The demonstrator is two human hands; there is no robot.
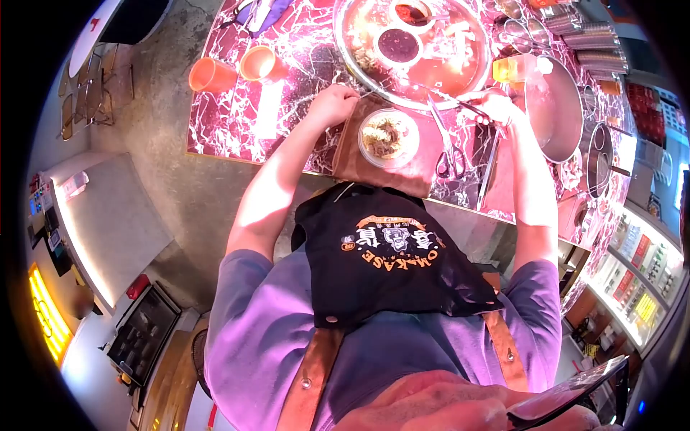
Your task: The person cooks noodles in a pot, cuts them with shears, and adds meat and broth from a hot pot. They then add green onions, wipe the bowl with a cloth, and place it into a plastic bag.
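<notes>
My left hand (334, 105) is closed at the near left rim of a large round tray (346, 63); what its fingers hold, if anything, is too small to make out. My right hand (497, 108) grips a dark-handled metal utensil (471, 108) whose thin end points left over the tray's near rim. Between the hands, a clear round bowl of food (388, 138) rests on a brown mat (345, 154). Right of it lies a pair of scissors (445, 140), blades pointing away from me. Two small sauce bowls stand in the tray, one dark red (399, 46), one orange-red (411, 13).
Two orange cups (213, 75) stand on the marbled table (302, 54) at left. To the right are a yellow-labelled container (509, 70), a large metal pot (552, 108), stacked metal containers (593, 47) and a long metal tool (489, 169).
</notes>
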